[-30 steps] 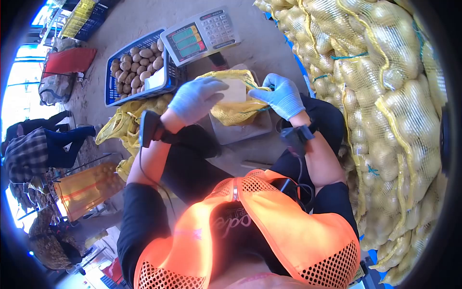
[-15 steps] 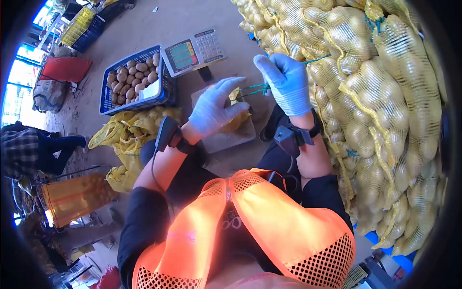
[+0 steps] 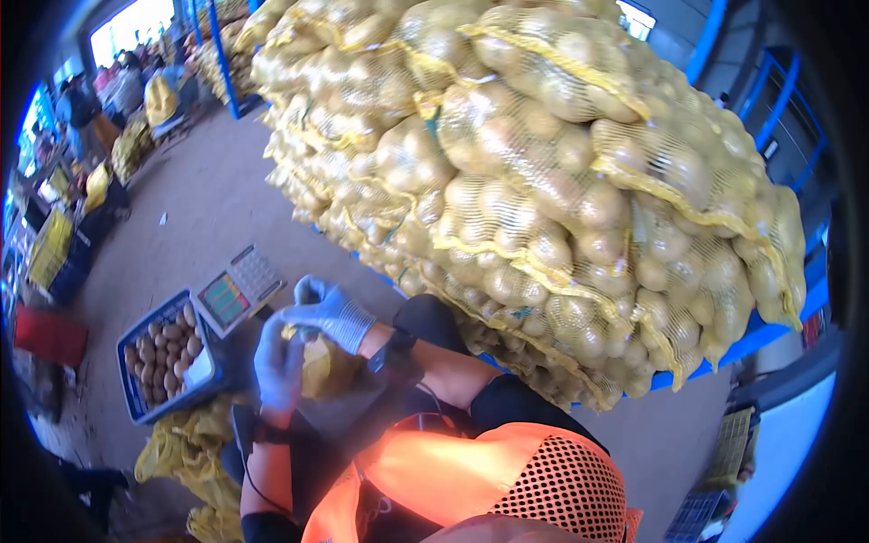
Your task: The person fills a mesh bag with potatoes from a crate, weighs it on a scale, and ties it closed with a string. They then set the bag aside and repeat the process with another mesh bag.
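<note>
A yellow mesh bag (image 3: pixel 328 371) with its top gathered stands between my knees on the scale's platform. At the bag's neck my two hands come together. My left hand (image 3: pixel 275 364), in a pale glove and smeared by motion, has its fingers closed at the gathered mesh. From the right, my right hand (image 3: pixel 333 315), gloved too, reaches over the neck with fingers curled and pinched. What lies between its fingertips is hidden; no string shows there now. The scale's display and keypad (image 3: pixel 237 290) stand just beyond my hands.
A blue crate (image 3: pixel 136 398) of potatoes stands left of the scale. Crumpled yellow mesh bags (image 3: pixel 186 452) lie nearer me. A tall stack of filled mesh sacks (image 3: pixel 534 199) rises ahead and right on a blue frame (image 3: pixel 751 339). People (image 3: pixel 81 109) are far off at the upper left.
My view has swung right and up toward the stacked sacks. My right hand has come from pulling a green string away to meet the left at the bag's neck. The left fingers have closed in.
</note>
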Available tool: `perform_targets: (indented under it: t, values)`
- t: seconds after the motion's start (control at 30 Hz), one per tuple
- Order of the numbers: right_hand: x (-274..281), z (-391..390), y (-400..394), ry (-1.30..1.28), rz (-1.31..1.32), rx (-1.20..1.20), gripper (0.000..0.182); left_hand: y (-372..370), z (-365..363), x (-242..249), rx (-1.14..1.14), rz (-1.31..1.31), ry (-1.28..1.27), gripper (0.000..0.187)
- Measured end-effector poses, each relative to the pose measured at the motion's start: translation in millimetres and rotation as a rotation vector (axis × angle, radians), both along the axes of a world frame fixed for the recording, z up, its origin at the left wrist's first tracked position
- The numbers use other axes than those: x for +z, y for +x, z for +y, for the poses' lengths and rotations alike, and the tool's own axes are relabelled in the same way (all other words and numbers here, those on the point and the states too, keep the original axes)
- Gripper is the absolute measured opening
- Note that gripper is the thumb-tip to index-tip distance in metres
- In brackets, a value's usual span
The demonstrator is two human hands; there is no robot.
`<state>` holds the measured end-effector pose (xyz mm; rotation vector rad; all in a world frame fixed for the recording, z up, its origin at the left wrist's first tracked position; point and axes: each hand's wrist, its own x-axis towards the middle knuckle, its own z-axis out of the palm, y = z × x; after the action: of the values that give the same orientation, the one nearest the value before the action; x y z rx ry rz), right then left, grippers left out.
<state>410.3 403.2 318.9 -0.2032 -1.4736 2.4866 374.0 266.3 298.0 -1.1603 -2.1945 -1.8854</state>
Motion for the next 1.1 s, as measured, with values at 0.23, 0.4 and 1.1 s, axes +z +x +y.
perform_targets:
  t: [0.23,0.4,1.1]
  values:
    - [23,1,4,-0.058,0.303,-0.045,0.039,-60,-33,15,0.158,-0.248,0.253,0.031]
    - [-116,-13,-10,0.908,-0.105,0.166,0.067,-46,-11,31,0.064,-0.379,0.325,0.033]
    - [-301,-99,-101,-0.264,-0.765,0.103,0.019,33,-29,-245,-0.190,-0.183,-0.310,0.034]
